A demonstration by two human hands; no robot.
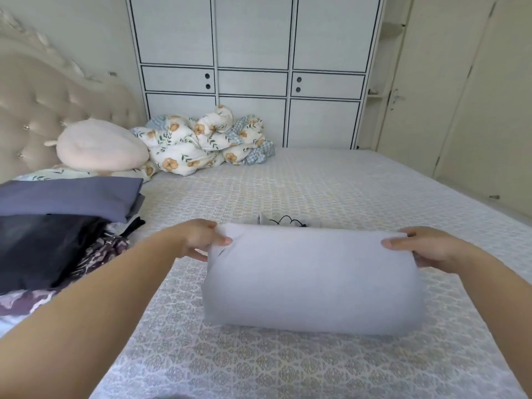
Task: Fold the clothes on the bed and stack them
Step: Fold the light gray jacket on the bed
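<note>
A pale grey-white garment [312, 277] hangs folded over in front of me, lifted above the patterned bed sheet [331, 185]. My left hand [201, 239] pinches its upper left corner and my right hand [423, 247] pinches its upper right corner. A bit of black print shows behind its top edge. At the left lies a pile of clothes: a blue-grey folded piece [69, 197] on top at the back, a dark navy one [43, 249] in front, and a purple patterned one [95, 254] under them.
A floral duvet [201, 142] is bunched at the far side beside a pink cushion [100, 146] and the tufted headboard [37, 110]. A white wardrobe [253, 67] stands behind the bed. The bed's right edge runs near a cream door [431, 96].
</note>
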